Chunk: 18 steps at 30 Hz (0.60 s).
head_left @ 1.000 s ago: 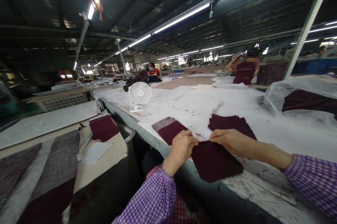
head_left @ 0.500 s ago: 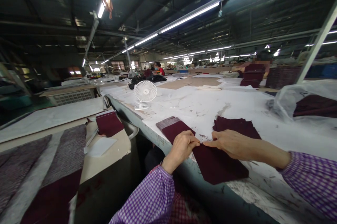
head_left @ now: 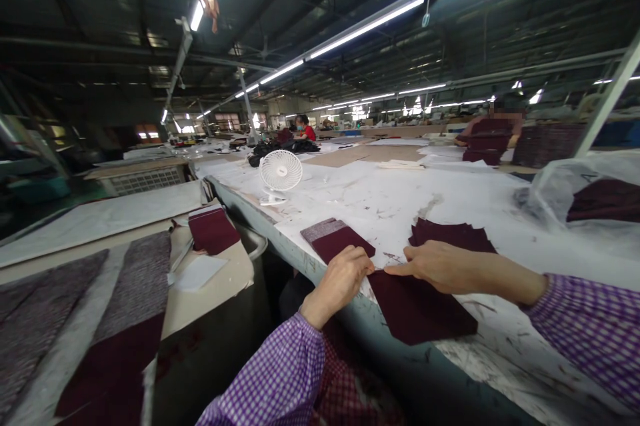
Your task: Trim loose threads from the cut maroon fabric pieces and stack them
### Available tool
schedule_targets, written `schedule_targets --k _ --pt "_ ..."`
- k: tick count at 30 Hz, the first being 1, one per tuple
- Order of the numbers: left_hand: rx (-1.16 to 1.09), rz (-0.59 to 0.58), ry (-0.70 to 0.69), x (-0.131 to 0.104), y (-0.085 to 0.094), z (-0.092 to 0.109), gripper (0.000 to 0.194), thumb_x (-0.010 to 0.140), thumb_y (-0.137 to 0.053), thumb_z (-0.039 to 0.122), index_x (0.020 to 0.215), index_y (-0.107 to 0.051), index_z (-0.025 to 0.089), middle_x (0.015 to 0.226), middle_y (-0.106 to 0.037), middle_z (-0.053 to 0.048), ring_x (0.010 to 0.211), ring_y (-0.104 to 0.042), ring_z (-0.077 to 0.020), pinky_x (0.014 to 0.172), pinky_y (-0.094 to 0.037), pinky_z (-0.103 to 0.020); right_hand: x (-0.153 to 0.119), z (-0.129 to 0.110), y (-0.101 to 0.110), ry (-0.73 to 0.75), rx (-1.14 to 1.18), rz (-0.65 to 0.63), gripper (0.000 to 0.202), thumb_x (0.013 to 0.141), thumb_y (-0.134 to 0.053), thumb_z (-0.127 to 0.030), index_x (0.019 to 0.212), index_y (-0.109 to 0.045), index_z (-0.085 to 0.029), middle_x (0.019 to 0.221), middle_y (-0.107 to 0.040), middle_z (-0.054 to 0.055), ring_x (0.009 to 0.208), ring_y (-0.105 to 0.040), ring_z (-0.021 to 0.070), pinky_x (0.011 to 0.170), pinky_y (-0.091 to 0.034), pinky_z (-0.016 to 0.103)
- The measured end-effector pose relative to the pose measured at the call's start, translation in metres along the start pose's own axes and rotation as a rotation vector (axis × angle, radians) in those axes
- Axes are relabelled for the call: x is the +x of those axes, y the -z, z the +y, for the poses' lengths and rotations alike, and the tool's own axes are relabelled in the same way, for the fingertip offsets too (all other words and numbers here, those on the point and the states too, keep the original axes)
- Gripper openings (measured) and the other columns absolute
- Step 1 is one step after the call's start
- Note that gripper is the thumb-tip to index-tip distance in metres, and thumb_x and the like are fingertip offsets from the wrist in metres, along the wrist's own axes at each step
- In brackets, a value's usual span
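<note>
A dark maroon fabric piece (head_left: pixel 425 313) with cut corners lies at the front edge of the white-covered table (head_left: pixel 345 193). My left hand (head_left: pixel 343 279) pinches its upper left corner between thumb and fingers. Close beside it, my right hand (head_left: pixel 435 266) presses the fabric's top edge with an outstretched index finger; its other fingers are curled and partly hidden. Behind the right hand sits a fanned pile of maroon pieces (head_left: pixel 453 235). A maroon stack with a grey speckled strip (head_left: pixel 337 239) lies beyond my left hand.
A small white fan (head_left: pixel 281 171) stands near the table's left edge. On the lower left surface are speckled grey and maroon panels (head_left: pixel 133 279), a maroon stack (head_left: pixel 213 231) and white card (head_left: pixel 200 274). A plastic bag (head_left: pixel 555 193) holds maroon cloth at right. A co-worker (head_left: pixel 493 129) is behind.
My left hand has slid slightly left along the fabric's top edge, and the gap between my hands has widened a little. The view has shifted slightly.
</note>
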<state>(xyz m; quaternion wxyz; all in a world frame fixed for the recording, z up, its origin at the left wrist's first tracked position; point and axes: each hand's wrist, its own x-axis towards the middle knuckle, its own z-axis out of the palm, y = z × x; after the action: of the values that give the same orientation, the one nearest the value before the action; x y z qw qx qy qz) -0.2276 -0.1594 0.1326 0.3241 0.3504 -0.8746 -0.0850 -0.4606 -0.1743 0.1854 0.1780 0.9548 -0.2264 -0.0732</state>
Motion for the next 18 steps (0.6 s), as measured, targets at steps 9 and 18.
schedule_targets --k 9,18 --pt "-0.275 0.099 0.104 -0.003 0.0 -0.009 0.012 0.085 -0.054 0.017 0.089 -0.065 0.015 0.085 -0.062 -0.004 0.082 -0.055 -0.0141 0.076 -0.043 -0.024 0.013 -0.001 0.012 0.051 -0.002 -0.037 0.075 0.067 -0.044 0.005 0.132 -0.049 -0.03 0.064 -0.059 0.002 0.054 -0.049 0.0144 0.049 -0.022 0.027" --pt "-0.478 0.209 0.235 -0.002 -0.002 -0.017 0.012 0.084 -0.05 0.015 0.081 -0.061 0.014 0.081 -0.059 -0.002 0.074 -0.054 -0.0126 0.069 -0.043 -0.024 0.018 -0.017 0.022 0.038 -0.104 0.026 0.071 0.074 -0.041 0.005 0.135 -0.044 -0.033 0.061 -0.058 -0.001 0.052 -0.051 0.0134 0.05 -0.022 0.027"
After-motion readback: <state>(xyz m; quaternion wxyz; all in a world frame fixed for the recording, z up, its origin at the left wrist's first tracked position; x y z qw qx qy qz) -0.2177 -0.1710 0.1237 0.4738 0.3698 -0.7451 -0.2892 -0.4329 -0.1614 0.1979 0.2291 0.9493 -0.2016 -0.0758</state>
